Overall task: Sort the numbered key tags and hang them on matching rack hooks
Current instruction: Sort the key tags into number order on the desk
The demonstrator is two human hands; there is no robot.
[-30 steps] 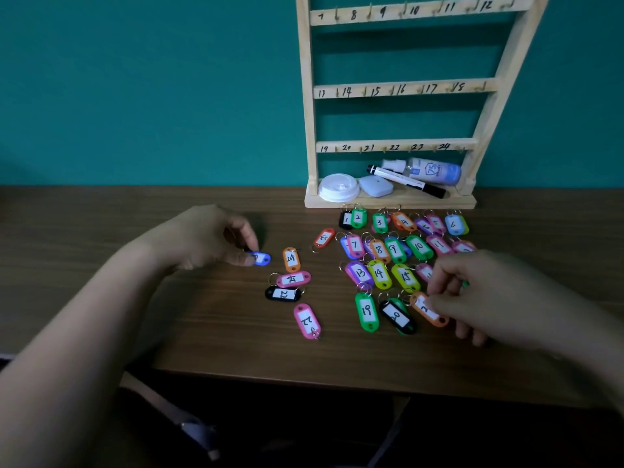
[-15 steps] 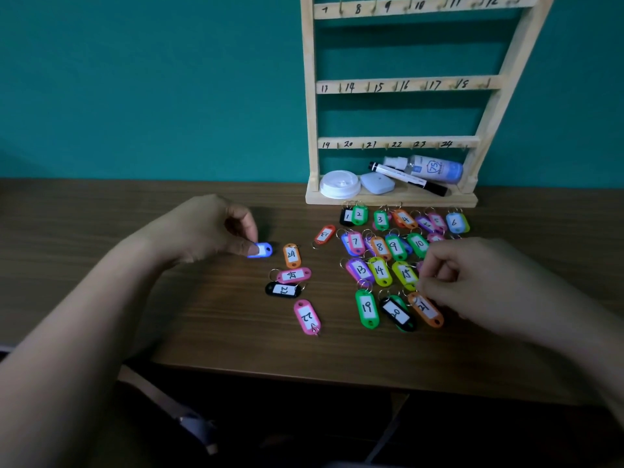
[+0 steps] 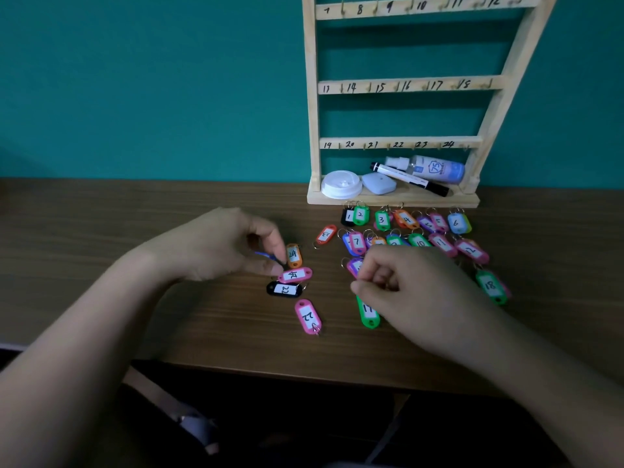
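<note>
Left hand (image 3: 223, 244) pinching the blue tag; right hand (image 3: 412, 288) over the pile.
Left fingertips (image 3: 277, 244) pinched the slim blue plastic key tag (image 3: 266, 256). It was tipped edge-on, where 0.5 s earlier it lay flat, just beside the orange oval tag "24" (image 3: 293, 255). The right hand had shifted left over mid-pile with fingers curled; I couldn't tell whether they gripped anything. That shift uncovered the green tag "18" (image 3: 491, 286) and hid the front orange and black tags. The tags were glossy rounded plastic with white paper inserts and metal split rings, on a matte wood-grain table (image 3: 135, 231). A pale bare-wood rack (image 3: 312, 96) with handwritten numbers stood behind.
</note>
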